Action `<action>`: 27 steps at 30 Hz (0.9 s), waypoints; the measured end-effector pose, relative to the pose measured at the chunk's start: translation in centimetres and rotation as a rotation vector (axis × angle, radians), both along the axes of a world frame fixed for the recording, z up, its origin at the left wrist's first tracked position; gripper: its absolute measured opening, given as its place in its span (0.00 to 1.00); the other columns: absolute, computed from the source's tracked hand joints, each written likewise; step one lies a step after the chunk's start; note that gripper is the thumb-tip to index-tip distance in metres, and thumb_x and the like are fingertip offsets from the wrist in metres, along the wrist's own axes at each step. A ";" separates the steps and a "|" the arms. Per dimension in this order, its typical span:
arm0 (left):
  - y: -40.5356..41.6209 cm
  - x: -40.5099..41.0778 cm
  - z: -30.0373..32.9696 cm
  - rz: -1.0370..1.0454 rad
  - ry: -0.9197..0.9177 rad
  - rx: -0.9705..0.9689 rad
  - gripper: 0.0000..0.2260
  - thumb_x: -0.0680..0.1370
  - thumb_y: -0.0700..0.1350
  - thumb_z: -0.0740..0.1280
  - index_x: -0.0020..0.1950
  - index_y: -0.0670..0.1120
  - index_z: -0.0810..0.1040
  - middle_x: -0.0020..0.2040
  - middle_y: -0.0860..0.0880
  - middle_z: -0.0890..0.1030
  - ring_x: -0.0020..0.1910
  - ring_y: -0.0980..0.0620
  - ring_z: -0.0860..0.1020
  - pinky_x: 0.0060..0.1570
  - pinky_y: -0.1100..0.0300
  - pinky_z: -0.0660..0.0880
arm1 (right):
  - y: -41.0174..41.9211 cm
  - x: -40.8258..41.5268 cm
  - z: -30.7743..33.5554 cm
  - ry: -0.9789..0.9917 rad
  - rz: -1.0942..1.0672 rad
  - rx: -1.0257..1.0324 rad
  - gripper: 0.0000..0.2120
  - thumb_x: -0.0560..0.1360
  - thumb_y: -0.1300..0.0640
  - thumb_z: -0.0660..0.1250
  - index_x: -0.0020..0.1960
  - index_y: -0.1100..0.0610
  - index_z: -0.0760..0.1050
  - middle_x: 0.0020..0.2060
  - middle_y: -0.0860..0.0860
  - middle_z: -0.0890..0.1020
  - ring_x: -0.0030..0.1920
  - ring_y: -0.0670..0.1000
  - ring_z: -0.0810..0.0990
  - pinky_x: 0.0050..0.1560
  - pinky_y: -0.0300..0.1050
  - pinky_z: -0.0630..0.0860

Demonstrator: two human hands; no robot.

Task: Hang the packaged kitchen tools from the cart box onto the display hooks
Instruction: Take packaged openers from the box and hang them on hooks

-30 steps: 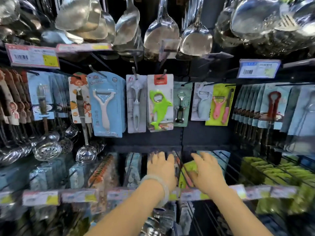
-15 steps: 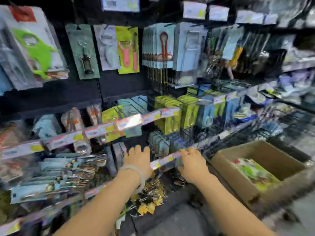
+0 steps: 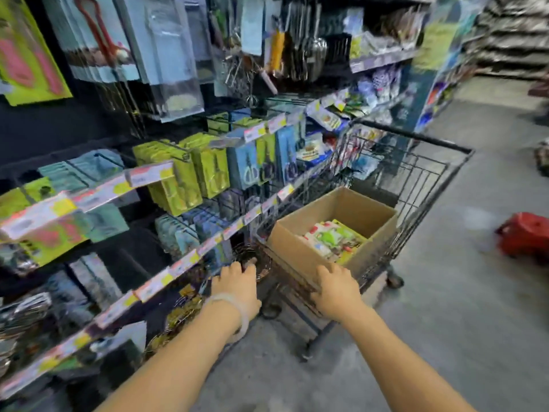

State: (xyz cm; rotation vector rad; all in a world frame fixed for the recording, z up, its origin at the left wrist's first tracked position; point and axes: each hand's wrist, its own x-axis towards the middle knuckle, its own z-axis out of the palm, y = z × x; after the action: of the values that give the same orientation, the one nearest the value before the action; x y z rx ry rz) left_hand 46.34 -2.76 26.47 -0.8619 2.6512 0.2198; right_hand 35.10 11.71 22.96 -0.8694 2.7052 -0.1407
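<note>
An open cardboard box (image 3: 300, 248) sits in a black wire shopping cart (image 3: 421, 173) on the right. Inside the box lie packaged kitchen tools (image 3: 332, 237) on green, white and red cards. My right hand (image 3: 335, 288) hovers over the near corner of the box and cart, fingers loosely spread, holding nothing. My left hand (image 3: 237, 285), a pale bracelet on its wrist, is stretched out low between the shelving and the cart, empty too. Display hooks (image 3: 178, 150) on the left carry rows of green and blue carded tools.
Price-tag rails (image 3: 148, 176) run along the shelf fronts at several heights. Wire whisks (image 3: 255, 260) hang low beside the cart. A red object (image 3: 525, 236) lies on the grey floor at the right. The aisle floor stretches away beyond the cart.
My view has swung right and down from the peeler hooks to the cart. Both hands have come off the shelf rail and moved toward the box.
</note>
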 end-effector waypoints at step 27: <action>-9.6 -29.2 -7.5 -0.074 -0.135 0.120 0.32 0.78 0.52 0.64 0.76 0.46 0.53 0.75 0.43 0.57 0.72 0.40 0.58 0.69 0.47 0.61 | -8.9 -29.8 -8.1 -0.245 -0.073 0.160 0.30 0.77 0.48 0.63 0.74 0.55 0.57 0.70 0.59 0.64 0.69 0.61 0.64 0.67 0.53 0.66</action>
State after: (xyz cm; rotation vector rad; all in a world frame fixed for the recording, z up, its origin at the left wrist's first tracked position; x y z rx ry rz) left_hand 17.10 -12.32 18.95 -0.7128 2.5111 0.2879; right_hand 5.31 2.80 14.85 -0.6612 2.4804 -0.0418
